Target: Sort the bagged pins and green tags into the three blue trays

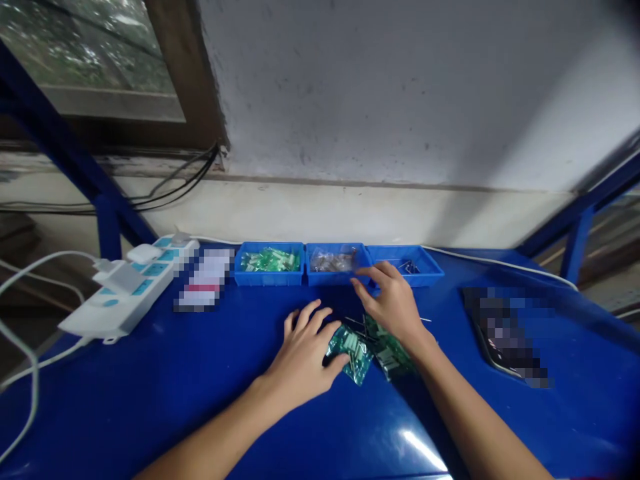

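My left hand point(310, 353) rests low over the blue tabletop with its fingers spread. Its thumb and forefinger are at the edge of a clear green packet point(351, 353) of small pale pieces. A second green packet point(393, 357) lies partly under my right wrist. Thin dark rods point(356, 325) lie just behind the packets. My right hand point(393, 303) is raised at the front of the middle blue bin point(330, 277), thumb and forefinger slightly apart, with nothing visible between them. That bin contains clear plastic packets point(335, 259).
The left blue bin point(270, 278) contains several green packets; the right bin point(425, 272) has small dark parts. A white power strip point(130, 287) with plugs and cables and a pixelated phone-like item point(205, 277) are at left. A dark phone point(503, 340) lies at right.
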`<state>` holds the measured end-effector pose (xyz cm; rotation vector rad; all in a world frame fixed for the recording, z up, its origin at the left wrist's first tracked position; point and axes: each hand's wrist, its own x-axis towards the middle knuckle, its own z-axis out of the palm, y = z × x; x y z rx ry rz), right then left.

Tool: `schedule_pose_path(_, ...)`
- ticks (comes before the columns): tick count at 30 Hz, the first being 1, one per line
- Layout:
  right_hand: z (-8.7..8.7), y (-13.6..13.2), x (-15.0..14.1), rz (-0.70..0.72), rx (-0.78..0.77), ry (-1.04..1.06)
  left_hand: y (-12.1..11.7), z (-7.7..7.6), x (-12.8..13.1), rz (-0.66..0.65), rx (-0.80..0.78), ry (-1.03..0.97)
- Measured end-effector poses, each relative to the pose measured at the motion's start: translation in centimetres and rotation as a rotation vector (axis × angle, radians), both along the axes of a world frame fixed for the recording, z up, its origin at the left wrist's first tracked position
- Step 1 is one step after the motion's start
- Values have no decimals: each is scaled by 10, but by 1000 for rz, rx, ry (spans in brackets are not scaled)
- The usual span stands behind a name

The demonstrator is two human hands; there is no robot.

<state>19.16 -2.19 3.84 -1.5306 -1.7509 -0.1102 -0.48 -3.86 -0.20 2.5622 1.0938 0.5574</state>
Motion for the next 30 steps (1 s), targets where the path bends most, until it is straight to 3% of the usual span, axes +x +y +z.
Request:
schedule_pose_path(6, -8, -13, -10, 7, 17, 294, 19, 6, -10, 104, -267, -236)
schedule_pose_path(8, -9, -14, -15, 30, -85, 370, 24, 9, -13, 122, -312, -353)
schedule_pose_path(13, -12, -16, -35, 295, -604, 773, 26, 17, -19, 120, -58, -532)
schedule_pose_path(16, -15, -20, -45, 412, -697, 995, 23, 20, -21, 69, 55, -522)
schedule_pose_path(18, -17, -22, -49, 407, -634, 979, 21, 22, -20, 27, 72, -466)
schedule_pose_path(20, -17, -22, -48, 318, -473, 833, 20, 23, -18, 1, 17, -417)
schedule_pose_path(23, -16, -23, -44, 207, -168, 494, 22, 21, -15, 7, -255, -483)
schedule_pose_path(25, -16, -25, -42, 237, -35, 296, 25, 20, -15, 45, -516, -636)
schedule_pose_path(28, -16, -27, -43, 328, -7, 163, 29, 18, -16, 136, -728, -815)
schedule_pose_path(30, -15, -28, -46, 340, -52, 183, 30, 19, -18, 198, -656, -818)
